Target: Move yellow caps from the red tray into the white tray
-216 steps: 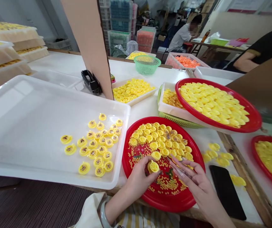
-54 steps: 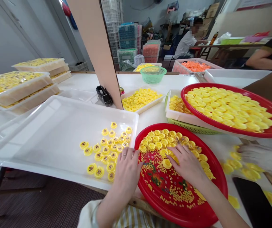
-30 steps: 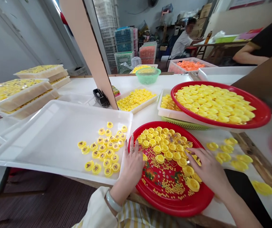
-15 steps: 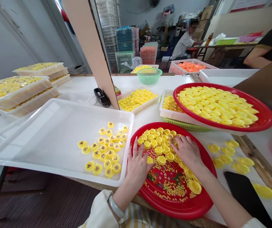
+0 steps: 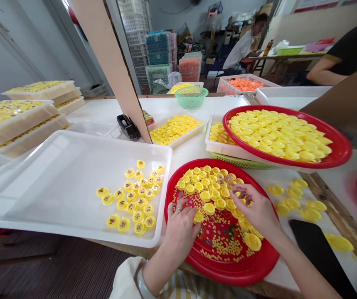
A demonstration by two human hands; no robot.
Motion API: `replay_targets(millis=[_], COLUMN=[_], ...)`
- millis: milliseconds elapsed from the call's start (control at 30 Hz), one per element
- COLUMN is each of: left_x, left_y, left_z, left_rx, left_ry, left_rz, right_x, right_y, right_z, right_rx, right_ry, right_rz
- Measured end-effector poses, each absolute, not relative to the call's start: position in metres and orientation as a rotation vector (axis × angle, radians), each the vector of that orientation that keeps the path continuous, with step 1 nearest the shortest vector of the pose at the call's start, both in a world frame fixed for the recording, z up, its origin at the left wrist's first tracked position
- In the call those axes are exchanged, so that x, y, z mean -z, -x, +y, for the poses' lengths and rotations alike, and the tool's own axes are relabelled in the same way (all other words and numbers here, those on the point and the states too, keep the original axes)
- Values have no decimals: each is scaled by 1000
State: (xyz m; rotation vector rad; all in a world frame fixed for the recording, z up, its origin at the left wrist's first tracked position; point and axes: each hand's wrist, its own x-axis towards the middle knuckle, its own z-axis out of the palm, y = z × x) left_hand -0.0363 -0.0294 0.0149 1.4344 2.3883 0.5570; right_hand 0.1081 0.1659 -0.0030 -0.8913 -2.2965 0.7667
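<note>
A round red tray (image 5: pixel 193 255) holds several small yellow cup-shaped plastic pieces (image 5: pixel 209 208) and scattered tiny yellow bits (image 5: pixel 228 245). Over its left side, my left hand (image 5: pixel 181 228) has curled fingers, with one yellow piece (image 5: pixel 198 216) between thumb and fingertips. My right hand (image 5: pixel 256 205) hovers at the right edge of the yellow pieces, thumb and fingers bent together; whatever they pinch is too small to make out. To the left, a large white tray (image 5: pixel 69 178) has several yellow pieces with dark printed discs (image 5: pixel 131 197) grouped at its right end.
A second red tray (image 5: pixel 342 155) heaped with yellow pieces rests on a white bin at right. A black phone-like slab (image 5: pixel 318 249) and loose yellow pieces lie beside it. A cardboard post (image 5: pixel 112 62) and black stapler-like object (image 5: pixel 128 126) stand behind. Two people sit farther back.
My left hand has drawn back toward me, its fingers curling in with the yellow piece. My right hand has lifted off the pieces and its fingers have bent together. The view has shifted slightly.
</note>
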Motion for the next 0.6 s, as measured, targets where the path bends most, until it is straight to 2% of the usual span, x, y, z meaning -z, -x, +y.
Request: replay_targets(millis=[233, 600], left_x=[-9, 1], left_y=[34, 31], left_z=[-37, -45], left_rx=[-831, -1017], left_ry=[-1367, -1050], left_rz=[2278, 1979], right_x=[-3, -15], right_y=[-126, -129], right_z=[131, 93], right_rx=[-1637, -2051], right_ry=[1064, 985], right_rz=[-1814, -1632])
